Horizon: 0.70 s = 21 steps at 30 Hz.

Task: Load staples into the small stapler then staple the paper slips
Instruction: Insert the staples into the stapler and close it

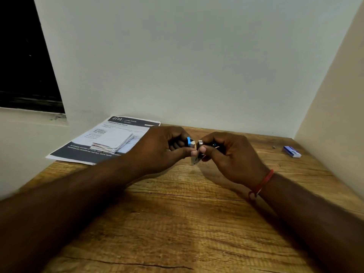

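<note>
Both hands meet above the middle of the wooden table point(177, 223). My left hand point(157, 148) grips the blue and black end of the small stapler point(190, 143), fingers curled round it. My right hand point(228, 154) pinches the stapler's metal part point(200, 145) between thumb and fingers; more blue and black plastic shows inside this hand. A thin metal piece point(195, 160) sticks down below the two thumbs. Most of the stapler is hidden by the fingers. A small stack of paper slips point(116, 145) lies on a printed sheet to the left.
The printed sheet point(110, 134) lies at the table's back left corner against the wall. A small blue staple box point(292, 151) sits at the back right, with a tiny metal bit point(274, 147) beside it. Walls close in the back and right side.
</note>
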Motion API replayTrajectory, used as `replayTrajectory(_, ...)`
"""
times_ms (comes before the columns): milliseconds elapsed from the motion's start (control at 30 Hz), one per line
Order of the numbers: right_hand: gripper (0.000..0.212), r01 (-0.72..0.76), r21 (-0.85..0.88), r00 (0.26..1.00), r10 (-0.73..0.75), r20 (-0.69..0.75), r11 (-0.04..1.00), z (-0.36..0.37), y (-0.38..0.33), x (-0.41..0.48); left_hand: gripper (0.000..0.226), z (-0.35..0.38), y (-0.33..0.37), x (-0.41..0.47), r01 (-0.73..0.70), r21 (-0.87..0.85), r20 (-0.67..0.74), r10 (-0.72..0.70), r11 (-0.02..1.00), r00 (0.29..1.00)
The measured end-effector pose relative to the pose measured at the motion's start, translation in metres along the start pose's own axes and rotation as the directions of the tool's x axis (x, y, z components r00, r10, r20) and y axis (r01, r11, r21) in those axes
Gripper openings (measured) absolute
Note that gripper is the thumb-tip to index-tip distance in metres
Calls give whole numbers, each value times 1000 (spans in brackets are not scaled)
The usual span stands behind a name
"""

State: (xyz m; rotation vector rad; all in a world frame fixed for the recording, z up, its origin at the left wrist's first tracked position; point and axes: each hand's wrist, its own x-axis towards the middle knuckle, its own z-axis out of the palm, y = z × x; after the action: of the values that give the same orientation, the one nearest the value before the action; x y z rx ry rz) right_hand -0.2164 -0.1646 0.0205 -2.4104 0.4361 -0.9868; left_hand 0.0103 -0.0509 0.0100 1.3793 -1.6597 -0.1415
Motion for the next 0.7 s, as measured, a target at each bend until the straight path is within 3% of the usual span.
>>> replayTrajectory(367, 9, 170, -205, 977, -191, -90, 964, 3, -14, -3, 19, 8, 14, -1, -118, 131, -63, 127, 984, 990)
replayTrajectory(700, 9, 231, -246, 962, -259, -88, 941, 5, -13, -4, 8, 10, 15, -6, -63, 113, -56, 70, 992, 996)
